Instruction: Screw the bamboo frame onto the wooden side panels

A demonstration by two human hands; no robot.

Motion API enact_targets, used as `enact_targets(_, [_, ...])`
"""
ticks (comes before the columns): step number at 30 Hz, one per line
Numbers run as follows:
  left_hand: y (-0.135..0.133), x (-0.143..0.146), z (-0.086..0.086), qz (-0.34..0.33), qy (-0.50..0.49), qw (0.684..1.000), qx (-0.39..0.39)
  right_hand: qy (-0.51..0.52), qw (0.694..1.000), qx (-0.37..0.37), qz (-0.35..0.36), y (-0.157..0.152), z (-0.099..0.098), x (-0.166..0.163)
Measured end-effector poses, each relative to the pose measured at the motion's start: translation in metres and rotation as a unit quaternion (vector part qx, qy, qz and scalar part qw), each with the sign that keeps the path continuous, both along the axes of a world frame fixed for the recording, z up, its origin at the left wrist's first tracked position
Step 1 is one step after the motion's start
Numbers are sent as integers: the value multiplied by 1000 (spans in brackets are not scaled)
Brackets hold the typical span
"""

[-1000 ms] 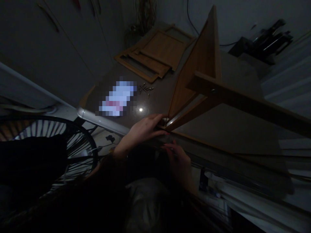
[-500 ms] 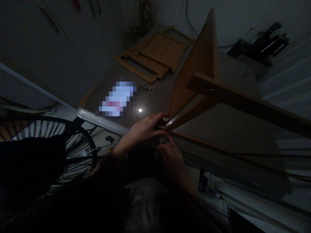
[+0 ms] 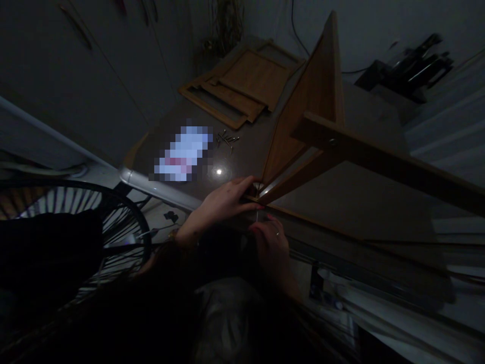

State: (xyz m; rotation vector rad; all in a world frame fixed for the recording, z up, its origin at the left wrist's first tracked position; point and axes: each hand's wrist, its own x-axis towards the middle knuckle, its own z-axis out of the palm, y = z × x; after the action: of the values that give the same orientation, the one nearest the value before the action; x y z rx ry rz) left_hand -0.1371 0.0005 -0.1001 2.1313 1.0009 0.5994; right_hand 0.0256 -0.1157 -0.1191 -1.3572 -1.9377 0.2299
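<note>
Wooden panels and slats form a partly joined wooden frame (image 3: 316,169) standing on the table at my right. My left hand (image 3: 225,198) is closed around the frame's lower corner near the table edge, thumb in front and fingers behind. Just below that corner, my right hand (image 3: 272,240) pinches a thin metal rod-like tool (image 3: 257,216), whose upper end meets the wood by my left thumb. Its handle end is hidden in my fingers, so I cannot tell its exact kind. A screw head (image 3: 333,142) shows in the upper slat.
Several loose screws (image 3: 227,139) lie on the table (image 3: 242,162) beside a lit, blurred-out screen (image 3: 185,151). Flat wooden parts (image 3: 246,81) are stacked farther back. A black machine (image 3: 413,68) stands at back right, and a corded chair (image 3: 125,207) is at left.
My right hand has shifted slightly to the right and turned, with the thin tool still in its fingers. The left hand and the frame have stayed almost in place.
</note>
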Motion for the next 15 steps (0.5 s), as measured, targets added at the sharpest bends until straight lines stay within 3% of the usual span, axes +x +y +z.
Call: enact_targets(15, [0, -1, -2, 4, 2, 1000, 0, -6, 1000, -13, -3, 0, -2, -5])
